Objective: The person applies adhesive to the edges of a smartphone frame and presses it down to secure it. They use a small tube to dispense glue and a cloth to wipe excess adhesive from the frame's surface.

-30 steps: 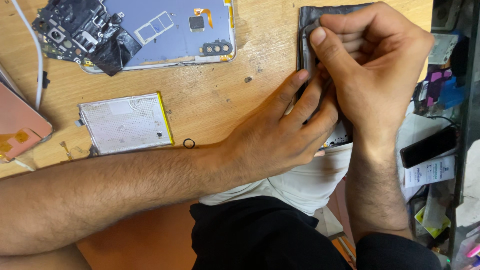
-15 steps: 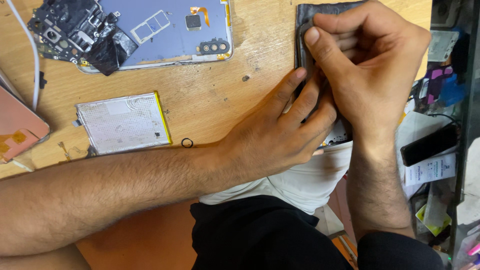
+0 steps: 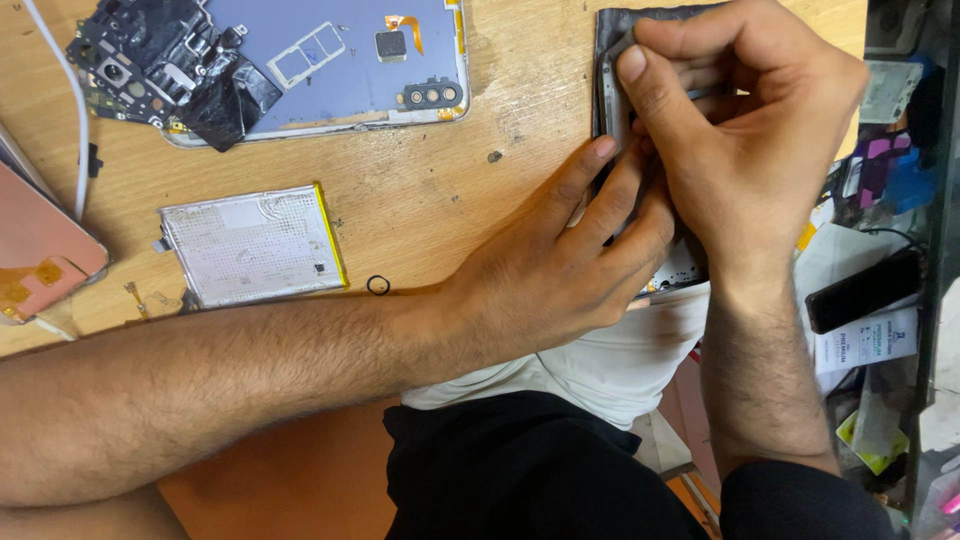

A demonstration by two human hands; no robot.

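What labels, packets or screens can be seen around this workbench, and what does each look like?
White paper label: right of the bench, rectangular, dark print.
Dark phone: just above that label, black screen, unlit.
Yellow-green packet: lower right, partly hidden.
Pink phone panel: left edge, orange tape.

A worn wooden tabletop (image 3: 420,190) carries the parts. At its far edge lies an opened blue phone back shell (image 3: 350,60), with a dark circuit board (image 3: 160,65) and black tape resting over its left end. Nearer, a flat silver battery (image 3: 250,245) with a yellow edge lies by itself, and a small black ring (image 3: 377,285) sits just beside its right corner. A white cable (image 3: 70,110) runs down the left side, near a pink phone panel (image 3: 40,255). A dark phone frame (image 3: 610,80) lies at the right end.
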